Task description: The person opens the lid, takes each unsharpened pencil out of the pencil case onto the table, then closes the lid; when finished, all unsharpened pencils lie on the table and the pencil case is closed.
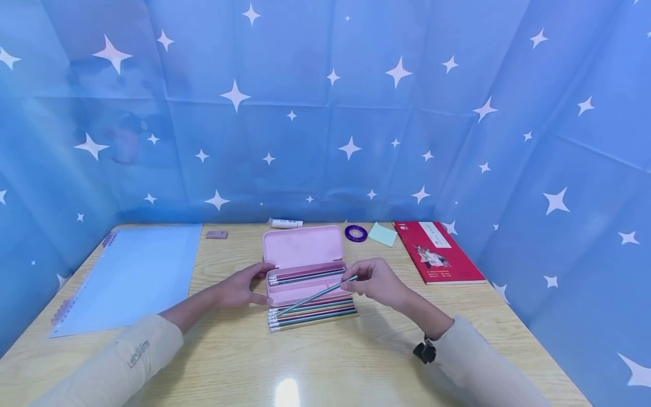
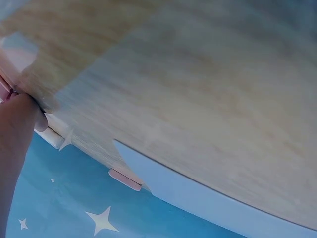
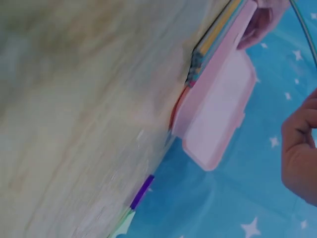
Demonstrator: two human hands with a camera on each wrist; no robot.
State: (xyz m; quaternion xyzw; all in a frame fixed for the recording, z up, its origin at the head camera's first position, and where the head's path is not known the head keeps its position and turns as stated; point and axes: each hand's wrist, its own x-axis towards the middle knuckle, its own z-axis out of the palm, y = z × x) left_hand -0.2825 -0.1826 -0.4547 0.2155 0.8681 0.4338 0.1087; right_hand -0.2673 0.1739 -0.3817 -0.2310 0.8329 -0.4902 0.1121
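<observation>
Just below the centre of the head view, the right hand [image 1: 378, 281] pinches one pencil [image 1: 315, 295] by its upper end, the shaft slanting down to the left across the front edge of the open pink pencil case [image 1: 304, 265]. The left hand [image 1: 243, 285] curls its fingers round the case's left end and steadies it on the worktop [image 1: 325, 362]. A few pencils already lie in the case's tray, and a row of loose pencils [image 1: 312, 316] lies touching its front wall.

The held pencil is gripped only at one end, so its low tip could catch on the case wall or knock the loose row and send pencils rolling toward the frame's bottom edge. The upright lid could drop if the left hand jolts the case. The wrist views are too blurred to show the pinch itself, so its firmness cannot be judged.
</observation>
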